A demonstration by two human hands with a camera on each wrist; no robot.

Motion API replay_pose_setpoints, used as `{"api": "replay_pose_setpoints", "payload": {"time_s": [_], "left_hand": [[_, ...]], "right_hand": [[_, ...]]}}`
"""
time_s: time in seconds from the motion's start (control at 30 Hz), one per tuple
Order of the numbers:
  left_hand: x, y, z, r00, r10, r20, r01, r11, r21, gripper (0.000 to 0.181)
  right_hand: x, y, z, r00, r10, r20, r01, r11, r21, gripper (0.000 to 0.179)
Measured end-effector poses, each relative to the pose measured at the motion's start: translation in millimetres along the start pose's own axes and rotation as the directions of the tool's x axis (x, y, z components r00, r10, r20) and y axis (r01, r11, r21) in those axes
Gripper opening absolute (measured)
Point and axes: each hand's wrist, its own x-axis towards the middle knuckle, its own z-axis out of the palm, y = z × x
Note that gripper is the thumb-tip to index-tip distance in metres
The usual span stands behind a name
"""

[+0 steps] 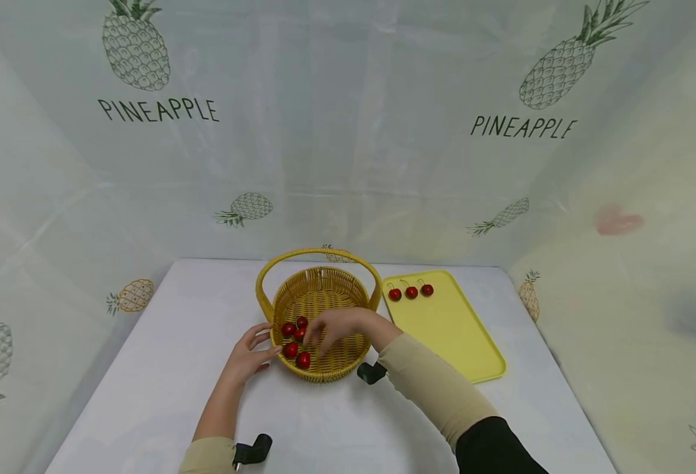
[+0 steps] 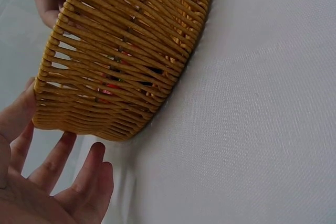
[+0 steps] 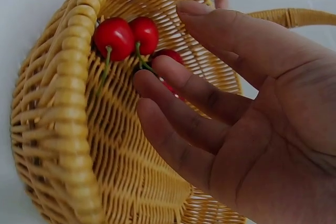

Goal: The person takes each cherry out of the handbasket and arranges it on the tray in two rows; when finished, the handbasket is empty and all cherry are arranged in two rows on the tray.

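Observation:
A yellow woven basket (image 1: 324,378) with an arched handle stands on the table, several red cherries (image 1: 290,349) in its left part. My left hand (image 1: 247,355) touches the basket's left side, fingers spread; in the left wrist view the left thumb (image 2: 18,114) lies against the rim. Over the inside of the basket reaches my right hand (image 1: 336,326), close to the cherries. The right wrist view shows its fingers (image 3: 173,140) loosely bent with nothing between them. Green stems show on two cherries (image 3: 114,39) there, and the fingers partly hide others.
Right of the basket lies a yellow tray (image 1: 448,329) with three cherries (image 1: 411,292) in a row near its far edge. A white cloth (image 1: 324,428) covers the table. Behind it hangs a pineapple-print sheet (image 1: 336,145).

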Motion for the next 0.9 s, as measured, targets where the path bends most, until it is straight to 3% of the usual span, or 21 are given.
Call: {"api": "replay_pose_setpoints", "payload": {"time_s": [0.53,0.9], "left_hand": [[-1.0,-0.3,-0.1,1.0,-0.002,0.001,0.002,1.0,0.002,0.058],[-1.4,-0.9,-0.3,1.0,0.001,-0.008,-0.001,1.0,0.004,0.055]], "right_hand": [[25.3,5,8,0.988,0.091,0.125,-0.118,0.966,0.228,0.026],[30.5,-3,16,0.975,0.145,0.166,-0.188,0.941,0.28,0.029]]}}
